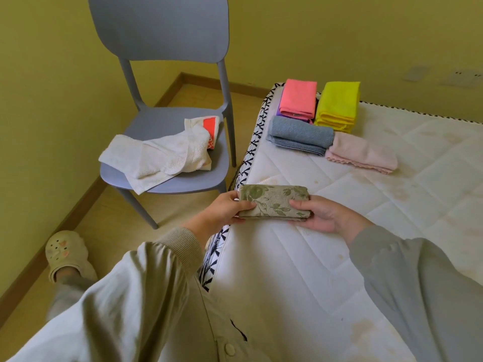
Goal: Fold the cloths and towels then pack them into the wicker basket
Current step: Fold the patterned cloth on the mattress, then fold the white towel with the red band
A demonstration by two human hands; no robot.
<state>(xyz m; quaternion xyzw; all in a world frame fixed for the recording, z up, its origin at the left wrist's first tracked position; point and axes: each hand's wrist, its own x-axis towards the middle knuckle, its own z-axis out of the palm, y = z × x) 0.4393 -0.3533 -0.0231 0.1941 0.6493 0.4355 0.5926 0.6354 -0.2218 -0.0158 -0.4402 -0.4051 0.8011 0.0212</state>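
1. A folded green towel with a leaf-and-flower pattern is held flat between both hands, over the left edge of the bed; whether it rests on the mattress cannot be told.
2. The towel's left end is pinched by the left hand, with the thumb laid on top and the fingers curled beneath.
3. The towel's right end is gripped the same way by the right hand, thumb on top and fingers under.
4. Four folded piles are set at the far corner of the bed: a coral cloth stacked on a purple cloth, a yellow cloth just beside it, a blue towel in front, and a pale pink towel touching the blue one.
5. A grey chair is placed on the floor left of the bed, and a rumpled white towel is spread across its seat.
6. A red patch is seen on the white towel; any writing on it is too small to be read.
7. A beige shoe is seen on the floor at lower left.
8. Wall sockets are fixed at upper right.
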